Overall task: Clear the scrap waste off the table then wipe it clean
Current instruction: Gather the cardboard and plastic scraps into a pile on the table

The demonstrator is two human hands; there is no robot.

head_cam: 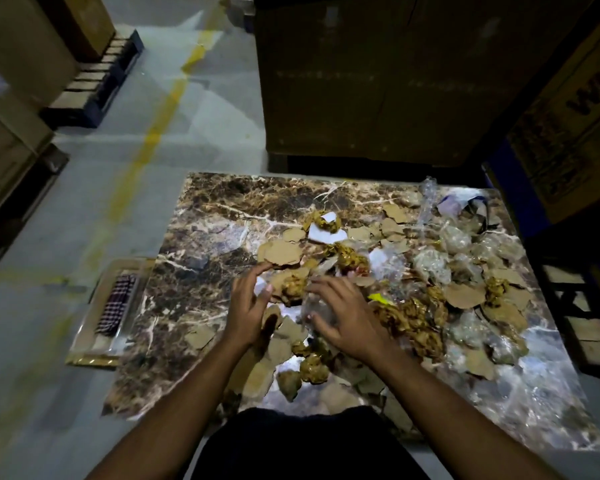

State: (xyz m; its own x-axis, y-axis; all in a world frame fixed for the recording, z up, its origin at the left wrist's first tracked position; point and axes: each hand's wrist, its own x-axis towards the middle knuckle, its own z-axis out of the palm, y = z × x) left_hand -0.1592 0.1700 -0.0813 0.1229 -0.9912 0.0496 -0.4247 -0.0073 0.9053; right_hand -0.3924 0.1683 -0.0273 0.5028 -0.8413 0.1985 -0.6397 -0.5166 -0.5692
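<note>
The scrap waste point(347, 296) looks light: stiff cardboard flakes, crumpled gold foil, slippery plastic film. From six o'clock, the left hand point(248, 308) and right hand point(343, 318) cup the central heap, fingers spread and clamped on nothing; scooping from the pile's outer edges should serve best

I saw the marble-patterned table point(205, 216) littered with torn cardboard scraps point(280, 252), crumpled gold foil point(409, 317) and clear plastic wrap point(430, 261). Left hand point(248, 308) and right hand point(343, 317) lay spread, fingers apart, on the pile's middle. A checked cloth point(116, 304) sat on a tray point(87, 358) at the table's left edge.
</note>
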